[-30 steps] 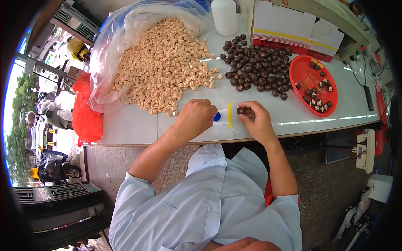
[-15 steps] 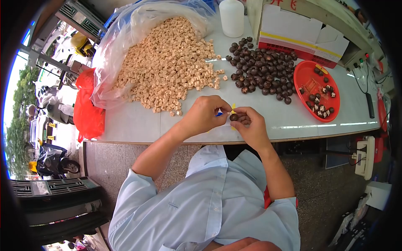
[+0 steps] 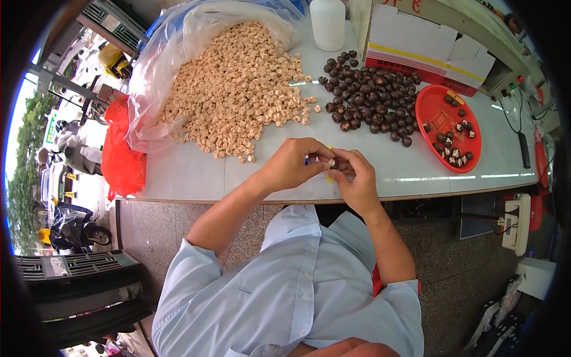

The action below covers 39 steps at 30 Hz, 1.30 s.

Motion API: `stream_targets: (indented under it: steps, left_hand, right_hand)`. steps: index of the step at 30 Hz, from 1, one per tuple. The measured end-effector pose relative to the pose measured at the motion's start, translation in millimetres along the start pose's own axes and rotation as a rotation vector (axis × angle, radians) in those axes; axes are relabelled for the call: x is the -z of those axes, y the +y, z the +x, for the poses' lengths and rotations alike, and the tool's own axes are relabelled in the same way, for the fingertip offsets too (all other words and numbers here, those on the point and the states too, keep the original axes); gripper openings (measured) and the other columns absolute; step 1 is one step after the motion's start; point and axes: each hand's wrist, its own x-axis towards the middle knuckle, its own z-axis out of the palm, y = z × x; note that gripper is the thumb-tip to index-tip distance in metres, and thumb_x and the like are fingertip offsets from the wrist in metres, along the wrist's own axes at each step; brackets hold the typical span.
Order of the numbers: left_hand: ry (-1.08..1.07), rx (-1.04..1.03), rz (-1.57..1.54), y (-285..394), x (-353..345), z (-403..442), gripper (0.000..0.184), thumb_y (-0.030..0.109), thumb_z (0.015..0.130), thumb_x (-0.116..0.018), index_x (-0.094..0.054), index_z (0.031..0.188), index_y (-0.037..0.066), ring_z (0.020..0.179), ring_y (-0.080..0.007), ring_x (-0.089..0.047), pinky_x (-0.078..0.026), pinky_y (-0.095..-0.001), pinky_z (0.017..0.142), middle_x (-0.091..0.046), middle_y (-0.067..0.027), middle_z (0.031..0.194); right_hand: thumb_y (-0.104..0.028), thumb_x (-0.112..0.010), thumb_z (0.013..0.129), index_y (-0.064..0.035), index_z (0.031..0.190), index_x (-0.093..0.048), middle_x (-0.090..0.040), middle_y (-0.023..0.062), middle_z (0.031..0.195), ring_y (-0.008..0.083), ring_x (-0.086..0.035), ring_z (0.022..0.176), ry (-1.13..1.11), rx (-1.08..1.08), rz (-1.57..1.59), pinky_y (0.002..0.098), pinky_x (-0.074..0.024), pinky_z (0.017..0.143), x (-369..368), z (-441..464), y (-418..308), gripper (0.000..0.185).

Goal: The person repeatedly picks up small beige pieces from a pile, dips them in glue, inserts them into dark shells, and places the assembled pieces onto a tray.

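red hand-drawn characters (image 3: 399, 6) run along the beige panel (image 3: 458, 13) at the top, cut by the edge; they cannot be read whole. below them lies a cardboard box (image 3: 410, 35), plain white on 1 part, with a yellow stripe and a red band whose dark print is too small to read. a yellow label (image 3: 455, 96) in the round red dish (image 3: 437, 100) is also unreadable; about a dozen dark balls lie there, several with white patches.

at the near side of the grey, glossy table (image 3: 178, 178), 1 dark ball (image 3: 333, 165) with a pale face sits between the 2 hands. the right hand (image 3: 360, 181) pinches it between thumb and fingers. the left hand (image 3: 292, 165) has its thumb and index fingertips close together against the ball; whether they grip anything cannot be told.

beyond, a heap of brown-black, rounded balls (image 3: 372, 98) lies beside a larger pile of small tan cubes (image 3: 232, 89), matt and wood-like, spilling from a crinkled clear plastic bag (image 3: 143, 116). a smooth white bottle (image 3: 328, 28) stands near the box.
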Motion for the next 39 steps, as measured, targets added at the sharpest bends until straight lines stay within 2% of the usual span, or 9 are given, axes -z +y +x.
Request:
stream_targets:
  steps: [4,8,17,20,27,30,33,35,39]
  left_hand:
    - [0.194,0.092,-0.034,-8.9,14.0,-5.1,0.027,0.01,0.093,-0.082,-0.079,0.118,-0.001,0.083,-0.0118,-0.064,-0.054,-0.03,0.076,-0.077,-0.0055,0.094]
    - [0.348,0.178,0.01,-31.4,45.4,-15.4,0.027,0.012,0.095,-0.081,-0.079,0.119,-0.001,0.081,-0.0095,-0.062,-0.054,-0.0295,0.074,-0.076,-0.0043,0.092]
    - [0.423,0.068,0.678,-55.6,55.2,-1.0,0.019,0.018,0.091,-0.081,-0.075,0.103,0.005,0.087,-0.0312,-0.072,-0.057,-0.0437,0.077,-0.072,-0.0116,0.098]
    - [0.407,0.089,0.772,-60.4,47.5,6.8,0.019,0.022,0.091,-0.081,-0.074,0.098,0.006,0.088,-0.0332,-0.073,-0.058,-0.0462,0.076,-0.072,-0.0121,0.098]
    - [0.429,0.073,0.876,-63.3,27.8,9.0,0.019,0.024,0.091,-0.081,-0.074,0.095,0.007,0.084,-0.0335,-0.073,-0.057,-0.0465,0.073,-0.072,-0.0118,0.095]
    - [0.411,0.09,0.822,-56.0,30.0,4.0,0.019,0.024,0.09,-0.081,-0.074,0.094,0.006,0.084,-0.0339,-0.073,-0.057,-0.0462,0.074,-0.071,-0.012,0.093]
    - [0.352,0.048,0.771,-44.7,33.4,-4.0,0.017,0.021,0.089,-0.082,-0.074,0.094,0.006,0.088,-0.0336,-0.073,-0.057,-0.0464,0.077,-0.072,-0.0114,0.094]
    - [0.309,0.028,0.739,-39.9,33.1,-7.7,0.016,0.019,0.087,-0.08,-0.074,0.094,0.006,0.094,-0.0339,-0.073,-0.056,-0.0482,0.082,-0.072,-0.0124,0.098]
    - [0.242,0.031,0.748,-38.4,36.0,-16.0,0.015,0.016,0.085,-0.078,-0.075,0.096,0.007,0.099,-0.0329,-0.072,-0.055,-0.0487,0.087,-0.073,-0.0121,0.101]
  right_hand:
    - [0.007,-0.081,0.089,-0.0009,0.128,-0.072,-0.068,0.011,0.117,0.0183,-0.071,0.094,0.091,0.136,-0.115,0.0305,-0.0593,0.081,19.3,4.9,-6.3,0.041]
    - [0.004,-0.077,0.093,0.0012,0.119,-0.077,-0.07,0.0084,0.101,0.016,-0.067,0.091,0.255,0.062,-0.236,0.0286,-0.0559,0.081,72.1,3.6,-3.9,0.026]
    - [-0.013,-0.078,0.097,-0.0034,0.115,-0.079,-0.074,0.014,0.105,0.0345,-0.07,0.095,0.648,0.067,-1.077,0.043,-0.0571,0.087,208.5,2.9,4.5,0.021]
    - [-0.021,-0.08,0.095,-0.0071,0.115,-0.079,-0.075,0.0128,0.11,0.0364,-0.067,0.105,0.555,0.074,-1.412,0.0477,-0.0547,0.092,232.4,4.4,4.6,0.024]
    - [-0.024,-0.081,0.093,-0.0111,0.119,-0.079,-0.07,0.01,0.117,0.036,-0.064,0.11,0.53,-0.103,-1.499,0.0515,-0.052,0.094,227.1,13.0,9.1,0.029]
    - [-0.02,-0.081,0.093,-0.0104,0.118,-0.078,-0.07,0.0105,0.114,0.036,-0.063,0.109,0.609,-0.037,-1.499,0.051,-0.0519,0.095,215.6,17.8,-3.1,0.027]
    - [-0.016,-0.08,0.092,-0.0095,0.117,-0.076,-0.069,0.0107,0.112,0.0359,-0.063,0.108,0.533,0.248,-1.314,0.0509,-0.0514,0.095,193.9,31.5,-7.4,0.026]
    - [-0.013,-0.08,0.091,-0.0077,0.116,-0.075,-0.069,0.0112,0.111,0.0364,-0.063,0.107,0.399,0.294,-1.101,0.0515,-0.0508,0.095,153.7,42.7,-11.6,0.027]
    - [-0.019,-0.084,0.088,-0.0064,0.118,-0.074,-0.067,0.0094,0.112,0.0343,-0.062,0.107,0.265,0.351,-1.119,0.0498,-0.0499,0.089,98.5,65.0,4.8,0.034]
